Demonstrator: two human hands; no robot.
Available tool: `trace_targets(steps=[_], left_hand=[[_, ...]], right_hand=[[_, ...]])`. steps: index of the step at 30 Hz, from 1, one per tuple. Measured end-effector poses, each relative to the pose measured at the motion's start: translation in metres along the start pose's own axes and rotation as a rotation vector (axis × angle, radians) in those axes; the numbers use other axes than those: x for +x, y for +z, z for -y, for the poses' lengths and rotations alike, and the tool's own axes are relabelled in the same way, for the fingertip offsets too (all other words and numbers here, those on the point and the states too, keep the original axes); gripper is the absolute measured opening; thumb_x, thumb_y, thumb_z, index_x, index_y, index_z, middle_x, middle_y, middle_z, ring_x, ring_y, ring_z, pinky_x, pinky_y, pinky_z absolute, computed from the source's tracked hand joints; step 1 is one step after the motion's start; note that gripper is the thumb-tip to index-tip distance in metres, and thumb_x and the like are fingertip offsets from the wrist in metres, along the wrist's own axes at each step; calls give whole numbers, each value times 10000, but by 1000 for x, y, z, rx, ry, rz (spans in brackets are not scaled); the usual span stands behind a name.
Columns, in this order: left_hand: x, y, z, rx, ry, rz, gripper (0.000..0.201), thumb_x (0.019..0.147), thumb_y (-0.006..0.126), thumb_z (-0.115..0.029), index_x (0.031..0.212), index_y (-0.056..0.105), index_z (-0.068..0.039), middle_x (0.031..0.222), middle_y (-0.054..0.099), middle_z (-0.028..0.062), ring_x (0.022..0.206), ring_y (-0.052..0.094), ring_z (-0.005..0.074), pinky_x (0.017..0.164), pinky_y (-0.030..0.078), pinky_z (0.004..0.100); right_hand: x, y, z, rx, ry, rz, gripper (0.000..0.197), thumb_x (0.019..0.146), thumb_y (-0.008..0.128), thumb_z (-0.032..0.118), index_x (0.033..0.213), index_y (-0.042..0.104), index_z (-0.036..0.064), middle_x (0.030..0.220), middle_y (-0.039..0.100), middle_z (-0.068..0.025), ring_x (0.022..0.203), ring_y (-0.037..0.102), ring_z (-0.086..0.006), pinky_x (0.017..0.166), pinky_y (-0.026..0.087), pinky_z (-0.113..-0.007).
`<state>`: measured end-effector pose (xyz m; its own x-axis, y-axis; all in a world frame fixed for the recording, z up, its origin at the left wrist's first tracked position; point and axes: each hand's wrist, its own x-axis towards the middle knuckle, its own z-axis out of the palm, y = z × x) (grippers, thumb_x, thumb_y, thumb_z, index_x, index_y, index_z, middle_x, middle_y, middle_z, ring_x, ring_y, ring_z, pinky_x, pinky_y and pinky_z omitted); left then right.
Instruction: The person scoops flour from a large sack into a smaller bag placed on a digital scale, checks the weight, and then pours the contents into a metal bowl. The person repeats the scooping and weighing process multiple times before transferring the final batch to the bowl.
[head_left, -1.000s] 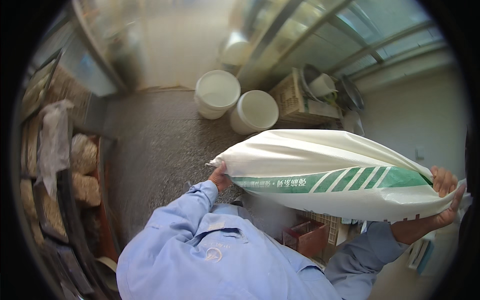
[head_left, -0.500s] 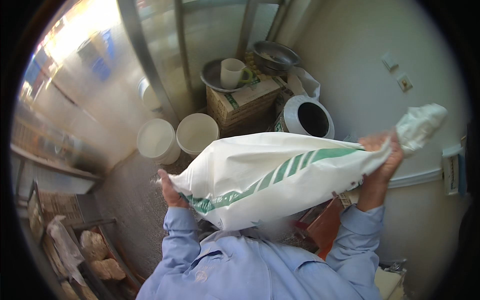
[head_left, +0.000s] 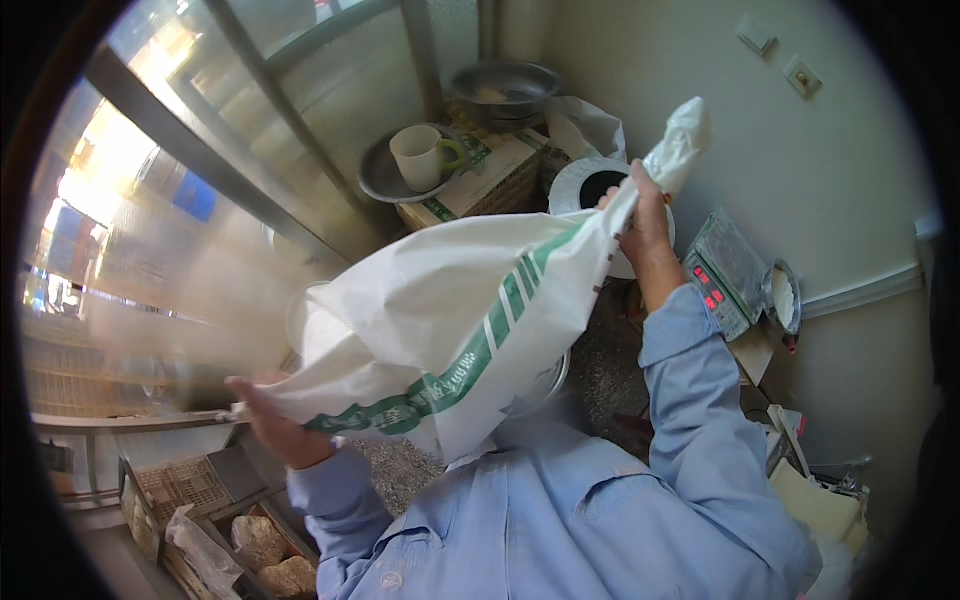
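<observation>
A large white sack (head_left: 400,290) with a green band and green slanted bars is stretched between my two hands in front of my body. It slants from lower left to upper right, and its middle bulges. My left hand (head_left: 280,428) is closed on the sack's lower left corner, its thumb pointing up. Around the gathered upper neck my right hand (head_left: 648,215) is wrapped, with a crumpled end of the sack sticking out above it. Contents of the sack are hidden.
Beyond the sack, a white mug (head_left: 416,158) with a green handle stands in a metal bowl (head_left: 375,180) on a cardboard box (head_left: 500,180). A white round container (head_left: 572,185) is behind my right hand. To the right is a scale (head_left: 730,275); lower left, a drawer holds bagged lumps (head_left: 258,540).
The sack has tilted more steeply. My right hand has moved up and left, my left hand down and left, both still holding it. The view has shifted and the scale now shows.
</observation>
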<state>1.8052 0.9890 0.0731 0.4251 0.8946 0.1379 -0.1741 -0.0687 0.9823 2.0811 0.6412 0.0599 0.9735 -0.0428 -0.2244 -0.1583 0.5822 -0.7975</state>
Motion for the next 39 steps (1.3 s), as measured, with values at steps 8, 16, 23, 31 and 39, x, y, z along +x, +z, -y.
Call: trace_targets(steps=[8,16,23,31,39], left_hand=[[-14,108,-128,-128,193,328,443,957,247,-397,697,414,-79,722,491,67,696,493,149,749,421,311],[-77,284,-168,141,532,356,465,946,269,-429,720,452,-67,749,463,43,732,494,158,744,430,314],[-127,373,-133,231,572,394,485,943,292,-430,662,442,-64,623,417,34,611,427,138,569,363,277],[-154,414,-117,407,469,535,498,882,448,-470,626,423,-44,613,399,34,541,367,115,501,297,252],[-159,448,-113,346,510,577,391,681,745,-341,574,498,-58,536,481,59,474,490,164,434,370,294]], right_hand=[[125,-67,-4,171,217,-40,460,815,546,443,1036,391,70,834,508,-131,726,531,-274,705,470,-432],[214,-199,-115,231,674,-48,557,811,518,471,1196,430,78,1025,550,-139,952,541,-291,821,443,-439],[234,-259,-129,98,897,103,315,830,498,313,955,577,35,915,629,-140,885,601,-256,788,472,-359],[259,-268,-67,-186,886,176,335,849,510,390,854,572,61,766,593,-69,684,567,-206,615,456,-331],[112,-112,129,-717,-256,1149,887,674,716,337,1323,242,-40,1290,365,-201,1219,349,-301,1017,261,-379]])
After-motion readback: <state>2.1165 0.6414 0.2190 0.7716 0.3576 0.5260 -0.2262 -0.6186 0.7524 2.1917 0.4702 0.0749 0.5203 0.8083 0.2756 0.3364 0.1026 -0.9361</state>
